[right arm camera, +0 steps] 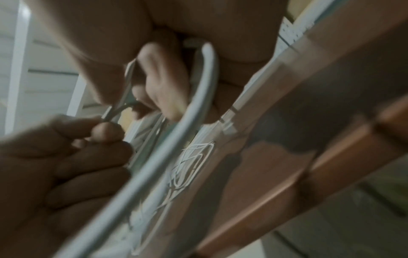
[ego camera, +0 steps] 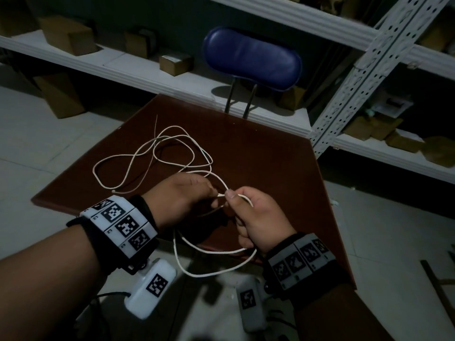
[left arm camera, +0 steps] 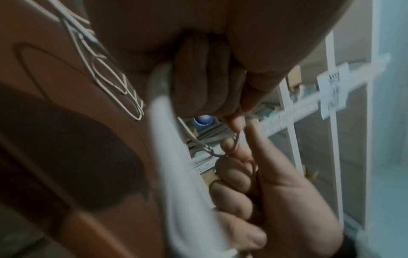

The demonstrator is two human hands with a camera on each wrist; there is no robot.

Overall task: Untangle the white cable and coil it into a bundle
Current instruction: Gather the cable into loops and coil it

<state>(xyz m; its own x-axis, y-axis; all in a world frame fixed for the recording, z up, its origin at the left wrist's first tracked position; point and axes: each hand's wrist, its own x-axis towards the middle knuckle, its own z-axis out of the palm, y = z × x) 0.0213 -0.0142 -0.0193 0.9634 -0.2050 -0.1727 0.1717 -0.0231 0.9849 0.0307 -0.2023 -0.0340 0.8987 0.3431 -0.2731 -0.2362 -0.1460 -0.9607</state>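
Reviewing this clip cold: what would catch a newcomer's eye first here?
Probably the white cable, sprawled in loose loops on the dark brown table, bright against it. Next, the left hand and right hand meeting near the table's front edge, both pinching the cable, with loops hanging below them. Behind the table, a blue chair back stands before the white shelves.

A storeroom or stockroom is showing here: white slotted-angle metal shelving (ego camera: 364, 77) is running from ten o'clock round to three o'clock, carrying brown cardboard boxes (ego camera: 69, 35). A blue padded chair (ego camera: 252, 59) is standing at twelve o'clock behind a small dark wooden table (ego camera: 270, 156) on pale floor tiles (ego camera: 37, 134).
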